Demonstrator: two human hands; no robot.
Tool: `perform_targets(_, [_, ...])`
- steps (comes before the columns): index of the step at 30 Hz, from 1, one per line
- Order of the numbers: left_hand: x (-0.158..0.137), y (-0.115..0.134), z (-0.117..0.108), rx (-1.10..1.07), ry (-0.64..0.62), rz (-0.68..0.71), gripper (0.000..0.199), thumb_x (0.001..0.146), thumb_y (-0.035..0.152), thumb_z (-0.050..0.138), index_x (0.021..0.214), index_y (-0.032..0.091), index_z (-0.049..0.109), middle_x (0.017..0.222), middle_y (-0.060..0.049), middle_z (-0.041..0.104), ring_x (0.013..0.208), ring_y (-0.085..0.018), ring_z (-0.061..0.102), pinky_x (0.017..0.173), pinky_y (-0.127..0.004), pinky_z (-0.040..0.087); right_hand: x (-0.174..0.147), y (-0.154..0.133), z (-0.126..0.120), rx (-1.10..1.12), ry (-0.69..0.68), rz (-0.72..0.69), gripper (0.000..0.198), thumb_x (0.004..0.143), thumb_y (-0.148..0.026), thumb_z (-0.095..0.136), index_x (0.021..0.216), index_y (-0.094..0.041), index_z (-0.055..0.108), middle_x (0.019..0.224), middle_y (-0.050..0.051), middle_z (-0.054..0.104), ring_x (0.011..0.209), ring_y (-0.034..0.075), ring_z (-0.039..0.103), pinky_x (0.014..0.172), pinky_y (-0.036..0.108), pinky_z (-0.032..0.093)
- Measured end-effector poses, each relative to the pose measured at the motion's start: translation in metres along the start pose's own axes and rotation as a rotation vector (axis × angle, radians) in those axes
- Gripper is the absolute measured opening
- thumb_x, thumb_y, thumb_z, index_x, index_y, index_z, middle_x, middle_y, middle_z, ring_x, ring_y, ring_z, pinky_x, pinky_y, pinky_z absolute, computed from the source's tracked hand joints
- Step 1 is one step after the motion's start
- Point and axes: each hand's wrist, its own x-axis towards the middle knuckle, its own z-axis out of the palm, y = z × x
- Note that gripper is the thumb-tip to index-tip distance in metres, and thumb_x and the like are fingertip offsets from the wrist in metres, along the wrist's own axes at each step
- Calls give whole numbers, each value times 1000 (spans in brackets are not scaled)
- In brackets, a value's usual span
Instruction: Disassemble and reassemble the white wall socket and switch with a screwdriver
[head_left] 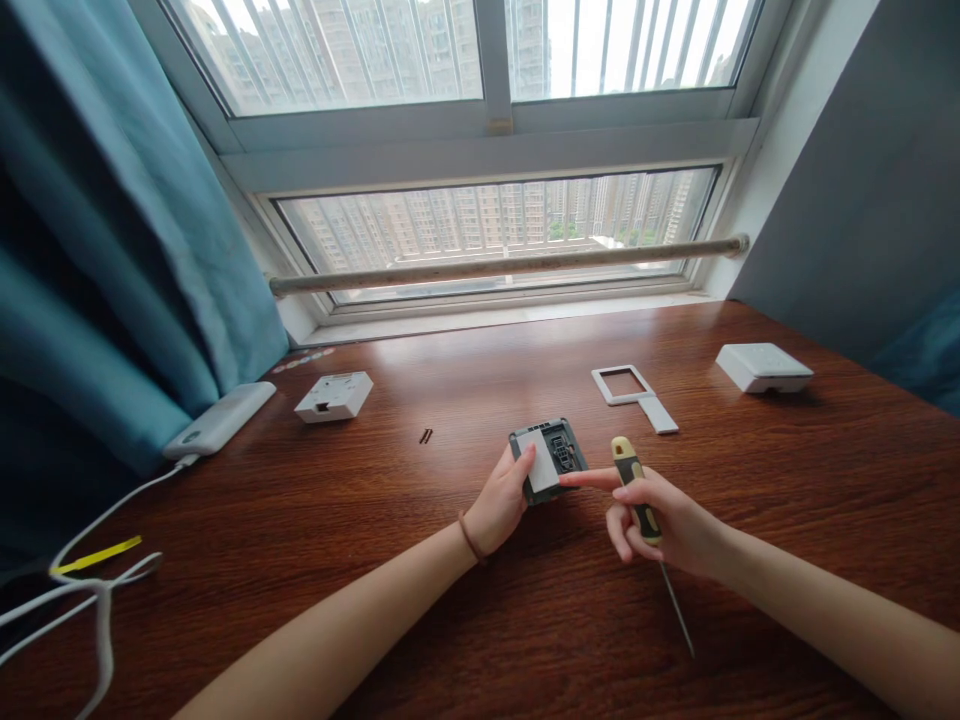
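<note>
My left hand [504,500] is closed around the near left side of a wall switch module [564,440], its thumb pressed on the white rocker plate [538,468]. The module's right half lies uncovered, showing dark inner parts. In my right hand [667,520] a screwdriver [637,490] with a black and cream handle is gripped, its thin shaft pointing down toward me. The right index finger stretches out to the lower edge of the module. Beyond that hand, a white square frame [598,388] and a loose white plate [658,415] lie on the wooden table [360,560].
Two small screws [426,436] lie left of the module. A white box [334,397] sits at the left, another white box [763,367] at the far right. A white power bank [221,420] with a cable [120,510] rests near the blue curtain [150,200].
</note>
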Motion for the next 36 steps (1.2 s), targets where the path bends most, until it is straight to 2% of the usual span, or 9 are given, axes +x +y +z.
perform_targets(8, [-1,-6,-11,254,-46,88,42,78,41,59,110,15,54,115,-9,59,113,-22,49,99,-32,35,2,7,5,-93,-43,31,58,73,-23,52,129,-9,46,51,5,66,30,7,42,30,16,21])
perform_targets(12, [0,-6,-11,230,-31,91,46,78,43,59,113,15,51,116,-11,58,113,-23,50,95,-32,40,0,5,5,-108,19,-30,53,75,-23,50,126,-8,49,50,6,65,27,5,36,30,16,18])
perform_targets(17, [1,-5,-3,85,17,20,48,75,47,61,112,18,48,104,-8,63,84,-19,62,64,-26,50,-3,-21,-14,-18,367,-263,35,76,-22,50,106,-9,62,46,2,59,31,5,34,31,16,20])
perform_targets(19, [1,-4,-2,91,32,12,49,75,48,61,110,18,47,99,-8,64,74,-17,62,55,-23,49,-1,-31,-27,9,558,-307,23,72,-20,54,90,-10,64,60,6,64,36,5,39,30,16,20])
perform_targets(22, [1,-4,-1,111,28,8,50,75,49,61,111,17,46,99,-8,62,72,-16,62,52,-23,49,6,-37,-48,-38,715,-272,14,67,-19,58,78,-11,62,83,11,66,36,2,41,27,16,18])
perform_targets(24, [1,-3,-1,114,25,3,51,75,49,61,111,16,45,101,-9,61,74,-16,62,51,-23,49,11,-37,-58,-85,748,-229,13,65,-18,59,76,-10,60,81,12,65,36,2,42,27,15,17])
perform_targets(27, [0,-2,1,106,27,5,51,76,48,60,113,16,44,102,-10,61,75,-16,62,51,-22,49,17,-33,-67,-126,756,-177,15,63,-17,59,76,-9,60,74,10,62,36,4,46,27,15,15])
perform_targets(32, [-1,-1,2,90,9,0,52,74,48,62,113,17,46,105,-10,62,81,-19,63,52,-22,50,18,-31,-70,-217,748,-97,19,64,-19,59,80,-9,58,89,14,61,39,5,51,28,15,15])
perform_targets(36, [-1,-2,1,88,9,2,52,75,47,62,114,17,45,105,-10,63,81,-19,64,53,-23,50,17,-34,-70,-334,722,-28,22,66,-22,58,84,-8,57,88,15,62,48,12,61,30,16,18])
